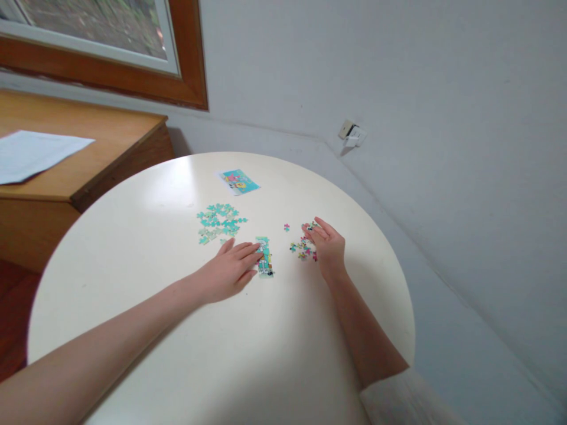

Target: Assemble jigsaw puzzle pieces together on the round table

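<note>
My left hand (233, 268) lies flat with its fingers stretched out, the fingertips resting on the left edge of a small joined strip of jigsaw puzzle (266, 265). Part of the strip is hidden under those fingers. A puzzle piece (311, 226) with dark and light print is pinched between the thumb and fingers of my right hand (328, 247). Just below that hand is a loose cluster of multicoloured puzzle pieces (302, 255), partly covered by it. One pink piece (286, 227) lies apart between the strip and the right hand.
A spread of turquoise puzzle pieces (217, 223) lies beyond my left hand. Farther back is a picture card (239, 182) with cartoon figures. Everything rests on a round white table (133, 248). A wooden cabinet (119, 144) with paper (35, 153) stands at left; walls lie behind and right.
</note>
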`<state>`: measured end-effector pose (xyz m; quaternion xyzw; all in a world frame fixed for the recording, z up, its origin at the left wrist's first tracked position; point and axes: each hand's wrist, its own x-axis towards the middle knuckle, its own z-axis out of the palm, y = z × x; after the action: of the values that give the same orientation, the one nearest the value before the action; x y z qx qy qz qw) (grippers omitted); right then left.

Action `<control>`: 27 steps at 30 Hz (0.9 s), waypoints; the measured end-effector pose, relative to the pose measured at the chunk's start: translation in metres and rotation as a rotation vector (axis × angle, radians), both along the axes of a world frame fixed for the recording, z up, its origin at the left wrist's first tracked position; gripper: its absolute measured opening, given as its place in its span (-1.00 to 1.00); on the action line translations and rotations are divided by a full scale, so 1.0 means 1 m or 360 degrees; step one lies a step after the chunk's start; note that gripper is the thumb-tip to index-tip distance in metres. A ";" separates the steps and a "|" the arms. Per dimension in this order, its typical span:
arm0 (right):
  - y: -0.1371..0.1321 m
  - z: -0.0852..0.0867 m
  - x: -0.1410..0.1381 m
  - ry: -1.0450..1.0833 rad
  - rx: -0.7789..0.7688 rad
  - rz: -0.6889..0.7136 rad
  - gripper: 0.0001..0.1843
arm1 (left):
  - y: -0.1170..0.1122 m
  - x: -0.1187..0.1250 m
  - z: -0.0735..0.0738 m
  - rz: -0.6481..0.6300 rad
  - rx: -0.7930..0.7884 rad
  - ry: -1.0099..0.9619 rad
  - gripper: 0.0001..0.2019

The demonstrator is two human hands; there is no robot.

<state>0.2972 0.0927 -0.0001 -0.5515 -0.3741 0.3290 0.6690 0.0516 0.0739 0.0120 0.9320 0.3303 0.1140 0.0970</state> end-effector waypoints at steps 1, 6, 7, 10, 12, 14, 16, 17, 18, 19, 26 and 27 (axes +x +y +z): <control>0.000 0.000 0.001 -0.0007 0.0019 -0.0017 -0.52 | 0.000 0.000 -0.001 0.0003 0.0003 -0.0005 -0.60; 0.001 0.001 0.004 0.0021 0.0047 -0.0102 -0.47 | 0.000 -0.001 0.000 0.0003 -0.0013 0.0014 -0.60; 0.001 0.001 0.005 0.0035 0.0045 -0.0116 -0.46 | 0.000 -0.001 0.001 0.0002 -0.0017 0.0016 -0.60; 0.001 0.001 0.007 0.0048 0.0045 -0.0147 -0.47 | 0.000 -0.001 0.002 -0.0004 -0.0011 0.0019 -0.60; 0.002 0.001 0.008 0.0028 0.0058 -0.0161 -0.47 | 0.000 -0.001 0.001 -0.0008 0.0004 0.0017 -0.60; 0.002 0.001 0.009 0.0005 0.0079 -0.0172 -0.47 | 0.001 -0.001 0.000 -0.0010 0.0017 0.0010 -0.60; 0.001 0.001 0.011 -0.0010 0.0093 -0.0171 -0.47 | 0.001 -0.001 -0.001 -0.0014 0.0017 0.0003 -0.60; 0.001 0.001 0.011 -0.0015 0.0095 -0.0163 -0.47 | 0.001 -0.001 -0.001 -0.0013 0.0016 0.0000 -0.60; 0.001 0.001 0.011 -0.0017 0.0094 -0.0159 -0.47 | 0.001 -0.001 -0.001 -0.0012 0.0014 -0.0001 -0.60; 0.001 0.002 0.011 -0.0017 0.0091 -0.0158 -0.47 | 0.000 -0.001 0.000 -0.0009 0.0012 0.0000 -0.60; 0.000 0.004 0.008 0.0042 0.0054 -0.0168 -0.50 | 0.000 -0.001 0.002 0.0006 -0.0020 0.0009 -0.60; 0.000 0.004 0.007 0.0050 0.0053 -0.0169 -0.51 | -0.001 -0.001 0.002 0.0002 -0.0025 0.0017 -0.60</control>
<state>0.3046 0.0930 0.0043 -0.5541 -0.3392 0.2953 0.7005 0.0510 0.0733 0.0141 0.9316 0.3321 0.1065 0.1024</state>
